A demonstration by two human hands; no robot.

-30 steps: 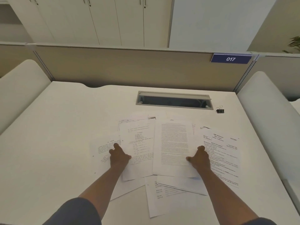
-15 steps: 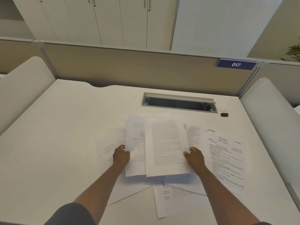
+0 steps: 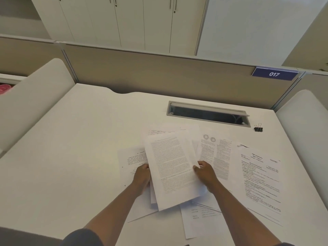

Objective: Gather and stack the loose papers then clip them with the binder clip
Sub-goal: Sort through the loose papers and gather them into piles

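Note:
Several printed sheets lie scattered on the white desk [image 3: 85, 139]. My left hand [image 3: 142, 176] and my right hand [image 3: 205, 174] hold the two side edges of a small overlapping pile of papers [image 3: 172, 167], its top sheet dense with text and tilted a little. More loose sheets lie around it: one to the left [image 3: 131, 157], one with two round seals [image 3: 216, 153], a form at the far right [image 3: 260, 178] and one near the front [image 3: 202, 219]. A black binder clip [image 3: 258, 128] sits at the back right, far from both hands.
An open cable tray slot [image 3: 207, 114] is set into the desk behind the papers. A beige partition [image 3: 159, 75] with a blue "017" sign [image 3: 274, 74] runs along the back. White curved side panels [image 3: 32, 96] flank the desk on both sides.
Both hands have moved toward each other, sliding two separate sheets into one overlapping pile. A sheet with round seals is uncovered on the right. The camera view has shifted.

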